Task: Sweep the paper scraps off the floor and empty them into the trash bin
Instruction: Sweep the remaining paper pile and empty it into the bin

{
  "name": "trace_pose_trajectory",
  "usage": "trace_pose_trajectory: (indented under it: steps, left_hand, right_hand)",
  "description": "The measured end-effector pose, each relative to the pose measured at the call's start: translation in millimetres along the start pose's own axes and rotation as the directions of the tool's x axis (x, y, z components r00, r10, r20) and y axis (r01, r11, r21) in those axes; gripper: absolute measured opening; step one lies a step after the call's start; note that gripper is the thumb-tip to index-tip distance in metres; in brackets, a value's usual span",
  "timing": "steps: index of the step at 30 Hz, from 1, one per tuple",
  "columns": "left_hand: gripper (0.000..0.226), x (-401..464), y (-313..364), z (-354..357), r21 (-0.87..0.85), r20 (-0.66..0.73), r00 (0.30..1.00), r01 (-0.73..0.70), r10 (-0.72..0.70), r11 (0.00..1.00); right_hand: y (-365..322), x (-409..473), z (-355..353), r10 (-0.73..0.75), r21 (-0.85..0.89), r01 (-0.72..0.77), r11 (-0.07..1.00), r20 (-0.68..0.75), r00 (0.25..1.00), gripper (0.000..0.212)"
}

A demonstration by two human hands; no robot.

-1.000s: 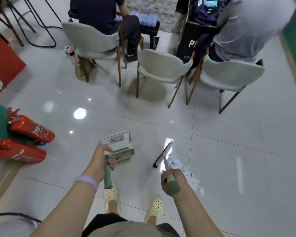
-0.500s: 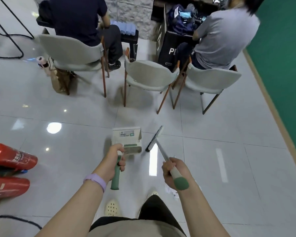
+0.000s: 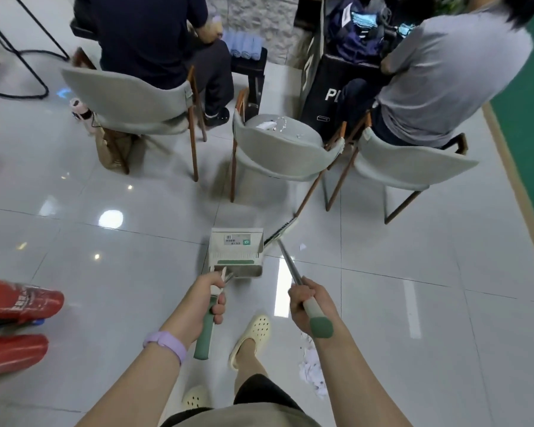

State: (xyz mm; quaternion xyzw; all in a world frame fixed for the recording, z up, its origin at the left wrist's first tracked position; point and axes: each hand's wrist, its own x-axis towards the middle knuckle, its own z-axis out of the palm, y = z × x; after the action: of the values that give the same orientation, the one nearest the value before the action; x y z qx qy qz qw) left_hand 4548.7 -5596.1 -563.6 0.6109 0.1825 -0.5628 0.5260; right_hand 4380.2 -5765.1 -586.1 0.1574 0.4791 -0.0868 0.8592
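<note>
My left hand grips the green handle of a cream dustpan, which hangs just above the floor ahead of me. My right hand holds the green-tipped handle of a broom; its metal shaft slants forward and the brush head sits beside the dustpan's right edge. A pile of white paper scraps lies on the tiles under my right forearm, partly hidden by it. One loose scrap lies on the floor right of the broom. No trash bin is visible.
Three grey chairs stand ahead: left, middle, right. People sit on the outer two. Red fire extinguishers lie at the left. A green wall runs along the right. My feet wear cream clogs.
I have stepped forward past the scrap pile, which now lies beside and behind my right arm. Dustpan and broom moved forward with me toward the chairs, and the broom head left the pile.
</note>
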Motion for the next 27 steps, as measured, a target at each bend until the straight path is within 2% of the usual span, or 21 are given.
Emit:
trace_pose_trajectory:
  steps: [3, 7, 10, 13, 21, 25, 27]
  left_hand:
    - [0.012, 18.7, 24.2, 23.2, 0.018, -0.025, 0.999, 0.020, -0.020, 1.000]
    - [0.002, 46.0, 52.7, 51.2, 0.031, -0.054, 0.998, 0.026, -0.025, 0.999]
    - [0.006, 65.6, 62.0, 64.6, 0.068, -0.076, 0.996, 0.061, -0.055, 0.996]
    - [0.011, 76.2, 67.0, 79.3, 0.145, -0.066, 0.995, 0.088, -0.079, 0.985]
    - [0.014, 92.0, 89.3, 105.0, 0.294, 0.012, 0.990, 0.133, -0.143, 0.947]
    - [0.018, 91.0, 111.8, 100.5, 0.446, 0.104, 0.979, 0.111, -0.175, 0.888]
    - [0.016, 90.5, 124.9, 98.6, 0.511, 0.153, 0.969, 0.089, -0.192, 0.855]
  right_hand:
    - [-42.2, 27.1, 19.9, 0.010, 0.005, -0.009, 1.000, -0.021, 1.000, 0.022]
    - [-85.9, 55.3, 34.1, 0.018, 0.028, -0.016, 0.999, -0.050, 0.999, 0.024]
    - [-107.8, 62.2, 35.1, 0.037, 0.078, -0.032, 0.996, -0.061, 0.997, 0.020]
    - [-119.8, 58.0, 26.6, -0.024, 0.116, 0.034, 0.993, -0.088, 0.996, 0.012]
    - [-127.0, 46.6, -11.9, -0.060, 0.274, 0.076, 0.959, -0.065, 0.996, 0.011]
    - [-94.5, 35.8, -23.7, -0.151, 0.400, 0.172, 0.900, -0.084, 0.985, 0.038]
    - [-68.4, 28.4, -26.4, -0.210, 0.415, 0.256, 0.873, -0.154, 0.965, 0.039]
